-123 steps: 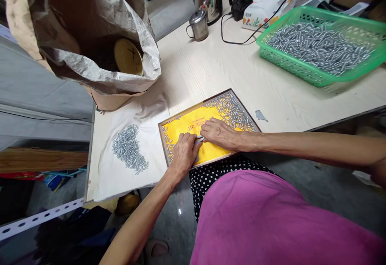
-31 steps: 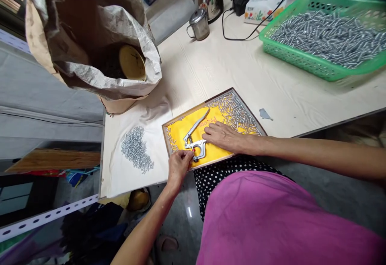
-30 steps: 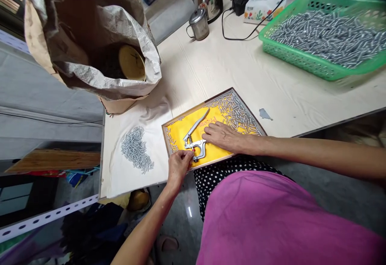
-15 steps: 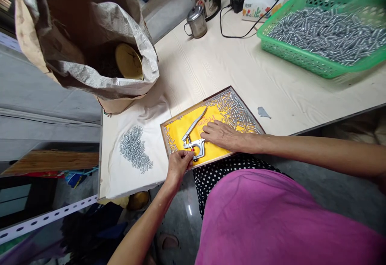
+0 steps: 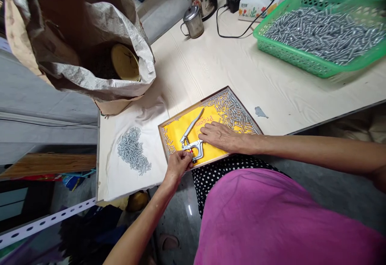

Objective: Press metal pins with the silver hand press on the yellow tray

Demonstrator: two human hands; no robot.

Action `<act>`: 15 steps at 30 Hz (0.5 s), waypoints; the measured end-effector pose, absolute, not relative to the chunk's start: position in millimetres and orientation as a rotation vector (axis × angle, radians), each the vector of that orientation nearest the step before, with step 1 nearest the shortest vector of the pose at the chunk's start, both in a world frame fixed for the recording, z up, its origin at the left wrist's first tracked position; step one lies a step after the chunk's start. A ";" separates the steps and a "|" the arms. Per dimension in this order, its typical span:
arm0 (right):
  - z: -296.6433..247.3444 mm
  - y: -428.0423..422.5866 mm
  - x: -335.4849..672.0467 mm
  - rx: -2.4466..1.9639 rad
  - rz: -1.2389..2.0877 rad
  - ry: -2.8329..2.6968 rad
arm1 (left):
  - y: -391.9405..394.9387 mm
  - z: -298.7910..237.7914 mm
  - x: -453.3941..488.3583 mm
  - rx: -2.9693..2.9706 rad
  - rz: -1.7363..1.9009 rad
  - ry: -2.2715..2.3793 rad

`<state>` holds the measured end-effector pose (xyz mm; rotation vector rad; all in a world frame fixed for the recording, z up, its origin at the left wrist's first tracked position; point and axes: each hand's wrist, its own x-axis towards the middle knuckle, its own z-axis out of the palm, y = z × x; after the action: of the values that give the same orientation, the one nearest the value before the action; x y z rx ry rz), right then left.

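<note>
A pair of silver snap-fastener pliers (image 5: 196, 147), with a spring by its pivot, lies over the yellow bottom of a shallow tray (image 5: 179, 115). Its long lever points up and away. My left hand (image 5: 178, 164) is at the tray's near edge, thumb and fingers pinched beside the jaw; whatever is between them is too small to make out. My right hand (image 5: 221, 137) lies palm down over the tray, its curled fingers against the pliers' frame, and hides part of the tool. Small spring-like metal pieces (image 5: 237, 114) fill the tray's far right corner, with several along its left side.
On a white cloth (image 5: 120, 184) at left sits a pile of similar pieces (image 5: 134, 150). Behind it stands a large open sack (image 5: 120, 100) with a yellow bowl (image 5: 125, 62) inside. A green basket (image 5: 301, 62) holds many metal pieces. A lidded metal cup (image 5: 193, 25) and kettle stand at the back.
The whole scene has shifted slightly left in view. Both hands and the pliers keep nearly the same places relative to the tray.
</note>
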<state>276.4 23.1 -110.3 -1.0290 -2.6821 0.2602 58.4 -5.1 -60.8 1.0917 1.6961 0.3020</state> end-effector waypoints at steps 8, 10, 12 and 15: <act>-110.6 36.8 275.5 -1.038 0.385 -2.644 | -6.9 -61.0 57.8 1.130 0.284 1.699; -106.6 48.0 274.1 -1.038 0.392 -2.626 | -6.5 -60.1 58.0 1.129 0.279 1.695; -104.7 59.9 271.7 -1.044 0.279 -2.607 | -6.7 -59.0 58.6 1.131 0.280 1.687; -104.5 76.6 267.6 -1.083 0.052 -2.614 | -8.2 -57.6 59.7 1.140 0.272 1.685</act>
<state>267.6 76.6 -104.5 -1.0834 -2.6139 0.0525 59.7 -8.2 -57.6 1.1401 1.6852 0.2723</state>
